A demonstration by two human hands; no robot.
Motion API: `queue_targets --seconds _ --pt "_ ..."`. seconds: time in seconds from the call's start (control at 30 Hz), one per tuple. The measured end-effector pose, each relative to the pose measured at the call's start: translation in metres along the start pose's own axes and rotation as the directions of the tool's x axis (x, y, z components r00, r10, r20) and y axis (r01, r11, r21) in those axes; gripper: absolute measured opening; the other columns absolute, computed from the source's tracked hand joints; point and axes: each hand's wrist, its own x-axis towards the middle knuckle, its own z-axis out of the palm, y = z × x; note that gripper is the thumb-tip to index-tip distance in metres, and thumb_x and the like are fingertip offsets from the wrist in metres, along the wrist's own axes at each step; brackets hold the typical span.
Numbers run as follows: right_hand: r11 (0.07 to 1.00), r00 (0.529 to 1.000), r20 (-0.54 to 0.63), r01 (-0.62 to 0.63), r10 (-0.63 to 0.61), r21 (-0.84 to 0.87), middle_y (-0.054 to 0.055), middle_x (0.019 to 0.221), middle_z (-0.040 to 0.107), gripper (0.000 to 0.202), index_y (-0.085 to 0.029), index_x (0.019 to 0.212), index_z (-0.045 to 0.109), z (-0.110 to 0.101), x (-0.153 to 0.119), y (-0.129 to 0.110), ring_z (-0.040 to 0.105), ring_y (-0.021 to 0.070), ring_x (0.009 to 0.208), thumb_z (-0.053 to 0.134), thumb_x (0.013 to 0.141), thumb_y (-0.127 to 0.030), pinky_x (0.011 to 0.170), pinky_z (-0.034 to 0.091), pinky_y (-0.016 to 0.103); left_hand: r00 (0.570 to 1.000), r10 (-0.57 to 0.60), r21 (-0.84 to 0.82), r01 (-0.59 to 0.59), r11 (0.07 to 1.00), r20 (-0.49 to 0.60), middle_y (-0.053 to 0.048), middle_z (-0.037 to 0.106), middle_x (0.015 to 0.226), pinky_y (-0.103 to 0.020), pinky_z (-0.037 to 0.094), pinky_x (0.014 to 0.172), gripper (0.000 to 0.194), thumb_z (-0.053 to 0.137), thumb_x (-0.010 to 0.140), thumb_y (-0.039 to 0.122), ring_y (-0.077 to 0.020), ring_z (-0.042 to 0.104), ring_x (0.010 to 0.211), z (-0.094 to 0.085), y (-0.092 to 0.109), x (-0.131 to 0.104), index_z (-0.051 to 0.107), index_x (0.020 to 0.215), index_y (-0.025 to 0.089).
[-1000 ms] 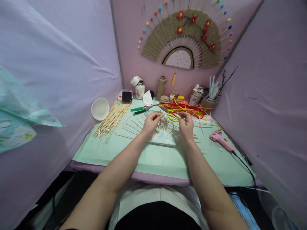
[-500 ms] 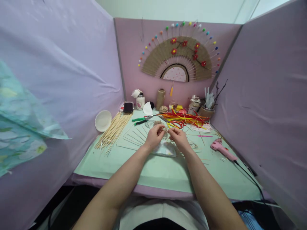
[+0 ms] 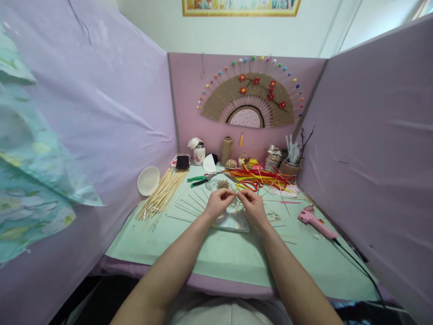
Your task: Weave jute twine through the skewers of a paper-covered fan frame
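Note:
Both hands meet over the middle of the table, fingertips almost touching. My left hand (image 3: 218,204) is closed in a pinch, and so is my right hand (image 3: 253,206); a thin strand of tan twine seems to run between them. Loose loops of twine (image 3: 233,203) lie beneath the fingers, and a small bundle of twine (image 3: 223,184) sits just beyond. Under my wrists rests a pale patterned fabric piece (image 3: 232,222), partly covered by my hands. Thin sticks (image 3: 189,205) spread out like fan ribs from it on both sides.
Bamboo sticks (image 3: 164,192) and a white bowl (image 3: 149,181) are at left. Green-handled pliers (image 3: 196,179), red-handled scissors (image 3: 248,185) and red and yellow pipe cleaners (image 3: 262,176) lie behind the hands. A pink glue gun (image 3: 317,222) with a cord is at right. A decorated fan (image 3: 252,92) hangs behind.
The camera view has tilted up, showing more wall and a picture frame. My hands have drawn together, their fingertips closer and both pinched over the twine.

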Motion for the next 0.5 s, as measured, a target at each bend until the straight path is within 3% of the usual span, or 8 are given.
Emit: queue_targets --seconds 0.13,0.2,0.37,0.5 --pt "0.993 0.994 -0.012 0.111 -0.112 -0.045 0.003 0.075 0.061 0.024 -0.02 0.067 0.06 0.0 0.0 -0.001 0.056 0.0188 0.078 0.061 0.084 -0.037 0.078 0.044 0.032 0.994 0.109 0.179 -0.104 0.978 -0.018 0.0 0.061 0.066 -0.024 0.037 0.059 0.009 0.064 0.073 0.021 -0.0106 0.049 0.06 0.001 -0.001 -0.002 0.069 0.077 0.016" --pt "0.991 0.994 0.005 0.109 -0.109 -0.073 0.003 0.075 0.062 0.024 -0.021 0.069 0.06 0.0 0.0 -0.001 0.056 0.0193 0.078 0.06 0.085 -0.038 0.077 0.044 0.033 0.996 0.082 0.162 -0.075 0.984 -0.042 0.0 0.062 0.065 -0.024 0.038 0.059 0.009 0.063 0.074 0.021 -0.011 0.05 0.06 0.001 -0.001 -0.002 0.07 0.077 0.016" --pt "0.977 0.994 0.033 0.112 -0.108 -0.181 0.004 0.077 0.066 0.023 -0.021 0.074 0.065 0.003 -0.002 0.004 0.058 0.0206 0.079 0.059 0.087 -0.039 0.077 0.044 0.034 0.987 -0.13 -0.231 0.106 0.967 -0.093 -0.004 0.068 0.07 -0.024 0.04 0.058 0.014 0.07 0.068 0.025 -0.0122 0.054 0.061 -0.002 0.001 0.006 0.071 0.078 0.015" --pt "0.962 0.995 0.049 0.097 -0.087 -0.257 0.006 0.083 0.07 0.02 -0.021 0.081 0.069 0.002 -0.001 0.01 0.059 0.0211 0.079 0.057 0.088 -0.036 0.074 0.043 0.034 0.957 -0.286 -0.482 0.27 0.834 0.041 -0.006 0.071 0.075 -0.02 0.024 0.045 0.022 0.07 0.064 0.022 -0.0047 0.037 0.046 -0.008 0.004 0.009 0.073 0.084 0.014"
